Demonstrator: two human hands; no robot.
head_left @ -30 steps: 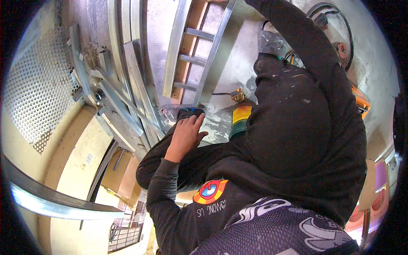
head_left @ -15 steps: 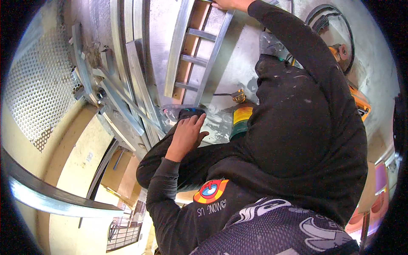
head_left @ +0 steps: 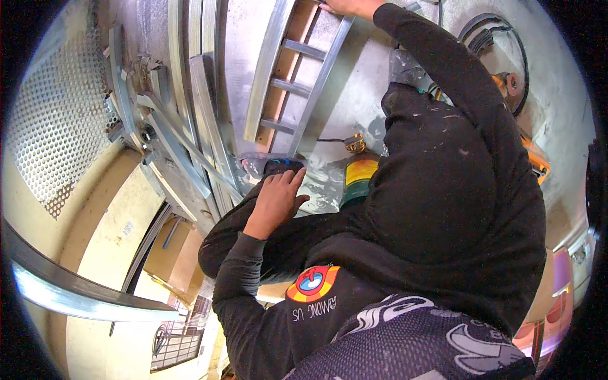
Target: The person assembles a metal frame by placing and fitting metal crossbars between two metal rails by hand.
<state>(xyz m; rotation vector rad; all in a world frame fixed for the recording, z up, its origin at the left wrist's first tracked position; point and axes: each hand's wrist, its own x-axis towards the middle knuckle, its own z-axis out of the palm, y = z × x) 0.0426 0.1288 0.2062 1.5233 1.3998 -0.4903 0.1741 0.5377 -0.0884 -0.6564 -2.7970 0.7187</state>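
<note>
My left hand (head_left: 277, 201) rests on my bent leg beside the dark shoe (head_left: 283, 166), fingers stretched and thumb apart, holding nothing. Stretched out to the far edge of view, my right hand (head_left: 350, 6) is at the far end of a ladder-like metal frame (head_left: 295, 87). Its fingers look closed, but the picture edge cuts them off and hides what they hold. The frame, of silvery rails with short rungs, lies on the floor over a strip of brown board (head_left: 273, 109).
A yellow-and-black tape measure (head_left: 355, 144) and a yellow-and-green can (head_left: 360, 178) are near my legs. Long metal profiles (head_left: 201, 95) lie to the left, by a perforated sheet (head_left: 60, 126). On the right are a coiled black cable (head_left: 524, 69) and an orange tool (head_left: 537, 161).
The view has shifted slightly. Both hands keep nearly the same places, the left on my leg and the right at the frame's far end.
</note>
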